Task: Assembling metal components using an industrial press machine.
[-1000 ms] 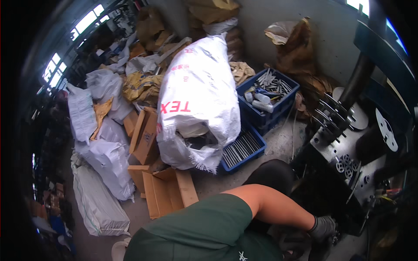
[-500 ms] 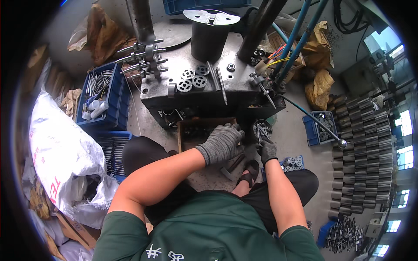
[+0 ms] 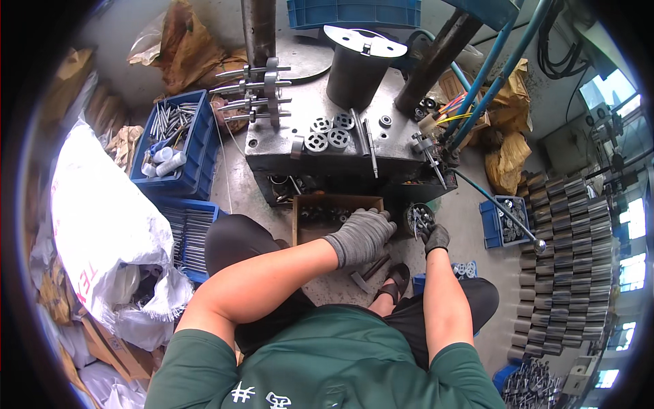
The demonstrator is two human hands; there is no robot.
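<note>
My left hand [image 3: 361, 237], in a grey knit glove, hovers at the front right corner of an open wooden box [image 3: 295, 225] of small dark metal parts. Its fingers are curled; whatever lies inside them is hidden. Gloved in darker grey, my right hand [image 3: 436, 238] is at the front rim of a round can [image 3: 432, 208] holding grey metal pieces. Those fingers are closed around a slim metal piece [image 3: 417, 228] whose kind I cannot make out. On the steel bench [image 3: 276, 142] above lie several slotted discs [image 3: 338, 138], a bearing ring [image 3: 385, 121] and metal shafts [image 3: 371, 148].
Blue crates of rods [image 3: 204, 153] and shafts [image 3: 216, 210] stand left, beside a white sack [image 3: 109, 225]. A hammer [image 3: 371, 273] lies on the floor near my foot. A ball-ended lever [image 3: 539, 246] juts out right, before stacked metal cylinders [image 3: 565, 273].
The view has shifted, so the bench and boxes sit further right and lower. Both hands stay near the box and can, the left still curled and the right still closed.
</note>
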